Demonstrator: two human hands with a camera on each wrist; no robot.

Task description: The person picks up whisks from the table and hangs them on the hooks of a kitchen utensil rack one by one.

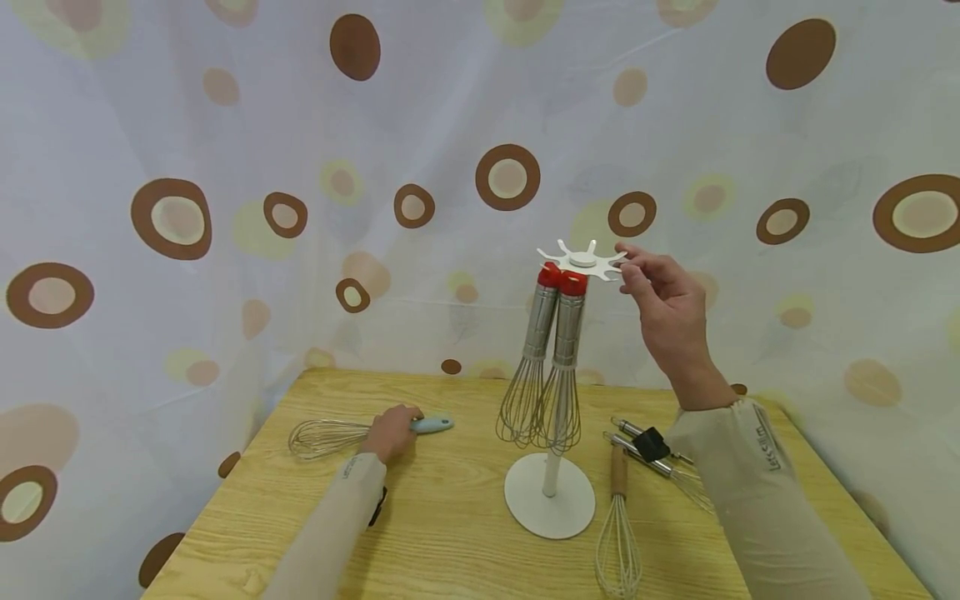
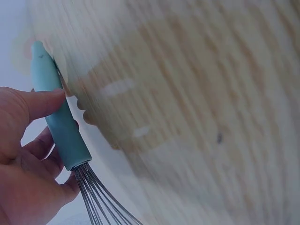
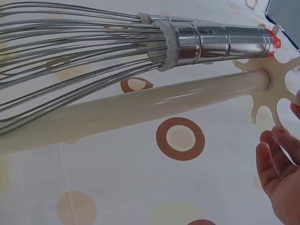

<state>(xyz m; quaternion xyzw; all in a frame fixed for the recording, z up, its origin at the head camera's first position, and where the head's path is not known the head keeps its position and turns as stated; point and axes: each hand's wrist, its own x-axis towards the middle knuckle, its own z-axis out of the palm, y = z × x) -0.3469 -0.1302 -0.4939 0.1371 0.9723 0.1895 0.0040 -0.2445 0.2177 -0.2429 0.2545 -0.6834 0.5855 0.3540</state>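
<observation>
At the left of the table, my left hand (image 1: pixel 392 432) holds a whisk by its light blue handle (image 1: pixel 433 425); the wires point left. In the left wrist view, the thumb lies across the whisk handle (image 2: pixel 65 129) with fingers behind it. My right hand (image 1: pixel 670 310) pinches a prong at the right side of the white hanging rack's top (image 1: pixel 582 260). Two metal-handled whisks (image 1: pixel 567 333) with red ends hang from that rack, wires down. Below them the rack's round base (image 1: pixel 550 512) stands on the table. The right wrist view shows fingertips (image 3: pixel 280 133) at the prong.
A whisk with a wooden handle (image 1: pixel 618 472) lies right of the base. Beyond it lie metal whisks (image 1: pixel 637 448), partly covered by a small black block (image 1: pixel 651 444) and the right sleeve. A dotted curtain (image 1: pixel 450 125) hangs behind the wooden table (image 1: pixel 450 517).
</observation>
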